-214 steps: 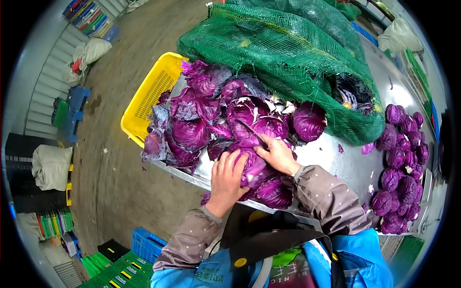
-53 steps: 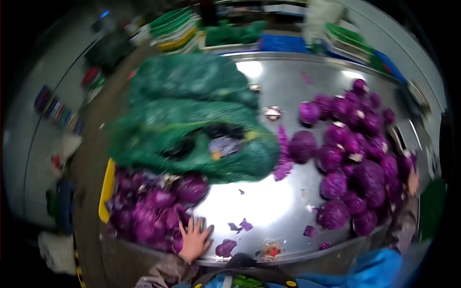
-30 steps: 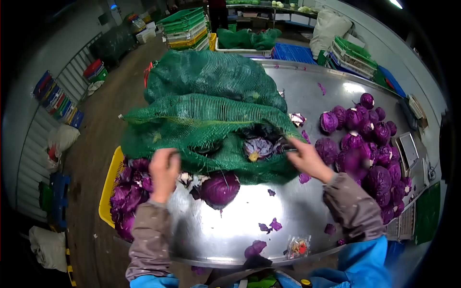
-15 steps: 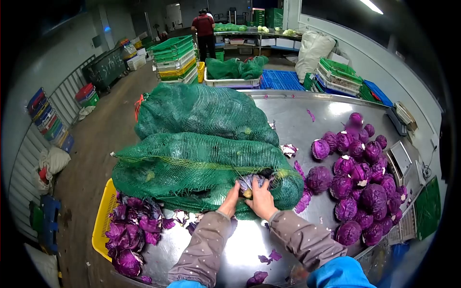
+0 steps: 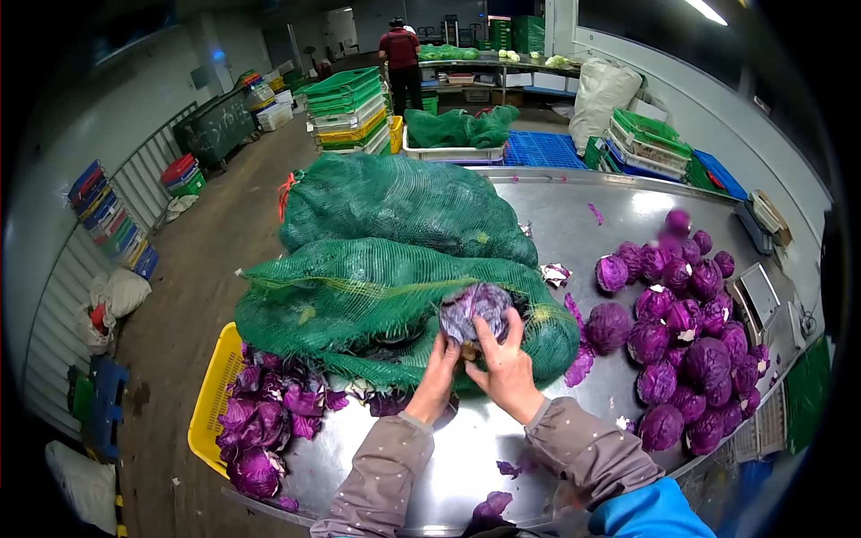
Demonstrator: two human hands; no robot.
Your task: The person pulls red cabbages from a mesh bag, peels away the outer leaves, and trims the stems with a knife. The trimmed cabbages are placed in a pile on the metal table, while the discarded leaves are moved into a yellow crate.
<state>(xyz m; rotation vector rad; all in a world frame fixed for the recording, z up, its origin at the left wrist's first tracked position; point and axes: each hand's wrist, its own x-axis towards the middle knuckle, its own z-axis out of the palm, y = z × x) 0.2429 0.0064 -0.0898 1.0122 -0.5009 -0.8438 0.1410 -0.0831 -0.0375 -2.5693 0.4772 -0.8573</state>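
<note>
A purple cabbage with dull, greyish outer leaves is held at the opening of the front green mesh sack. My left hand supports it from the lower left, and my right hand grips its lower right side, with fingers spread over it. The pale stem end points down between my hands. A second full mesh sack lies just behind. Loose purple leaves fill a yellow basket left of my hands. Many purple cabbages are heaped on the right of the metal table.
A scale stands at the table's right edge. Beyond the table are stacked crates, a blue pallet and a white sack. A person in a dark red top stands at a far table. Leaf scraps lie near me.
The cabbage has been lifted up out of the sack opening, with both hands on it. The front sack's mesh has sagged. The whole view has shifted slightly.
</note>
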